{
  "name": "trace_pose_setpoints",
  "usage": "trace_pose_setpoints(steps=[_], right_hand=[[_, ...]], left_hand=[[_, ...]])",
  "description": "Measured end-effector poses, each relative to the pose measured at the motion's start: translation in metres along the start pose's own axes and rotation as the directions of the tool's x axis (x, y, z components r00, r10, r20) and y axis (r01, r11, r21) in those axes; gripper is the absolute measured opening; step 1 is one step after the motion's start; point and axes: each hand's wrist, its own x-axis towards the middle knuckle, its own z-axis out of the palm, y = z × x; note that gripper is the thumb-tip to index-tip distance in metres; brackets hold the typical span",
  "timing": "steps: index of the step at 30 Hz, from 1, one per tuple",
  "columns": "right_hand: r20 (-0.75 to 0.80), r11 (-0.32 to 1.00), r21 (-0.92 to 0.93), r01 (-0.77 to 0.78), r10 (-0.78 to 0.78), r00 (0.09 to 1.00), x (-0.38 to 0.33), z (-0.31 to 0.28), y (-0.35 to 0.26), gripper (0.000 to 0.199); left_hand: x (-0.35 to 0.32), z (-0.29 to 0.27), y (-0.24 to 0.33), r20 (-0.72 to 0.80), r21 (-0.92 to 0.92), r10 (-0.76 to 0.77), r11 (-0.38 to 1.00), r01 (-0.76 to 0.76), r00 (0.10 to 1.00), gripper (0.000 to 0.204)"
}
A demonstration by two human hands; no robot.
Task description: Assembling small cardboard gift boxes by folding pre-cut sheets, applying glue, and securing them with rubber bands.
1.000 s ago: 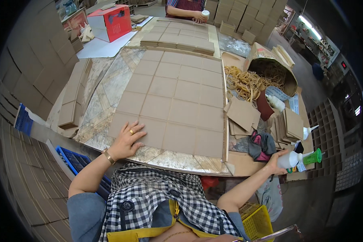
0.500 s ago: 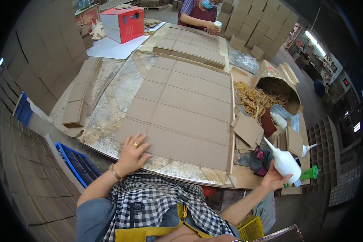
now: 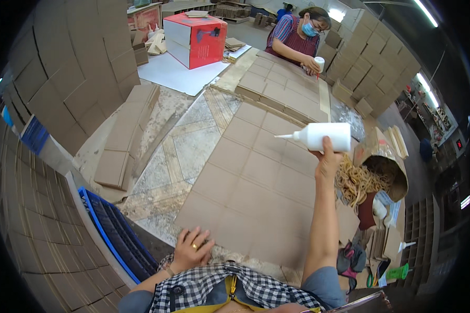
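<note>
Over the bench's middle: right hand [image 3: 327, 159] gripped a white glue bottle [image 3: 324, 137], nozzle sideways.
Near edge: left hand [image 3: 191, 249] lay flat, fingers spread, on the cardboard sheet [image 3: 256, 188].
Progress: no glue visible on the sheet; gluing seemingly remained.

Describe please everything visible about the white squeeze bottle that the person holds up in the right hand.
The white plastic squeeze bottle has a round, plain body and a thin pointed nozzle. It lies nearly level in the air, nozzle pointing to the person's left, above the large sheet of brown scored cardboard. The raised right hand holds it from below, near the base end. Nothing else touches it. Its fill level cannot be seen.
</note>
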Motion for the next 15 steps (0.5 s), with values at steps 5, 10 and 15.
trace_pose_setpoints(steps=[5, 10, 15], right_hand=[[0.04, 0.996, -0.07, 0.049, -0.047, 0.998, 0.064, 0.048, 0.064, 0.045], [0.063, 0.995, -0.056, 0.086, -0.082, 0.995, 0.112, 0.085, 0.113, 0.045], [0.132, 0.994, -0.006, 0.109, -0.107, 0.985, 0.137, 0.124, 0.151, 0.047]], left_hand=[[-0.004, 0.007, -0.002, 0.042, 0.085, -0.026, 0.996, 0.023, 0.999, 0.025], [-0.008, -0.001, 0.003, 0.205, 0.06, -0.092, 0.995, 0.082, 0.974, 0.03], [-0.018, -0.007, 0.01, 0.382, 0.066, -0.186, 0.983, 0.174, 0.905, 0.036]])
